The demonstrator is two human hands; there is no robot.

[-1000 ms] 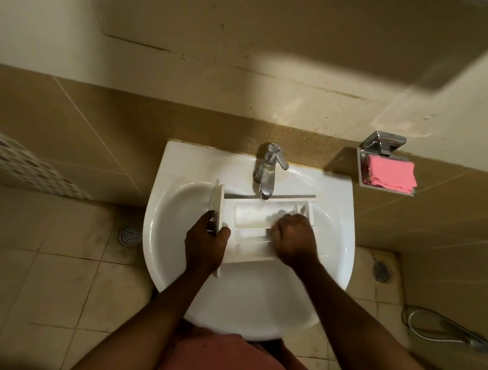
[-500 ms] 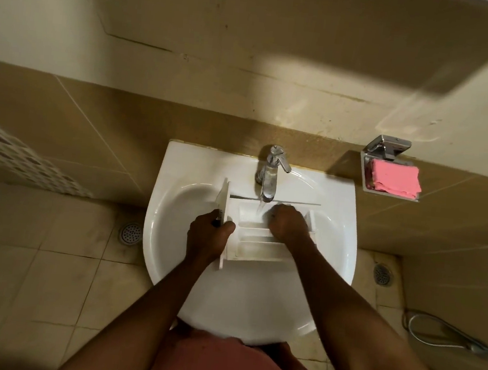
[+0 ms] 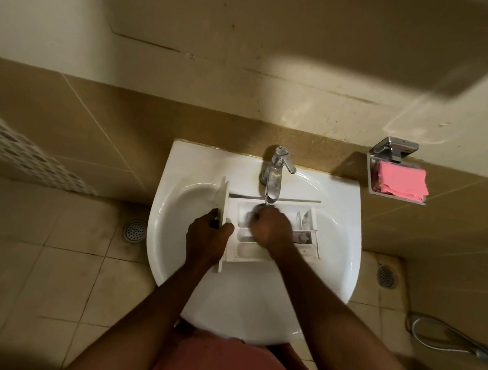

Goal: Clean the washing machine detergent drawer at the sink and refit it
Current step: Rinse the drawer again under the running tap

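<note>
Detergent drawer lay at frame centre in the white sink under the tap; the left grip clasped its front panel, the right grip curled inside, whether holding anything I couldn't tell.

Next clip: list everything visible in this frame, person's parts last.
sink: one, white, centre, against the wall
tap: one, chrome, back of sink
detergent drawer: one, white, over the bowl under the tap
wall holder: one, chrome, right of sink
cloth: one, pink, in the wall holder
floor drains: two, metal, either side of sink
hose: one, grey, floor, far right
patterned panel: one, white with dots, far left
garment: one, pink, bottom edge
left hand: one, grip on the drawer's front panel
right hand: one, curled inside the drawer; contents unclear
</note>
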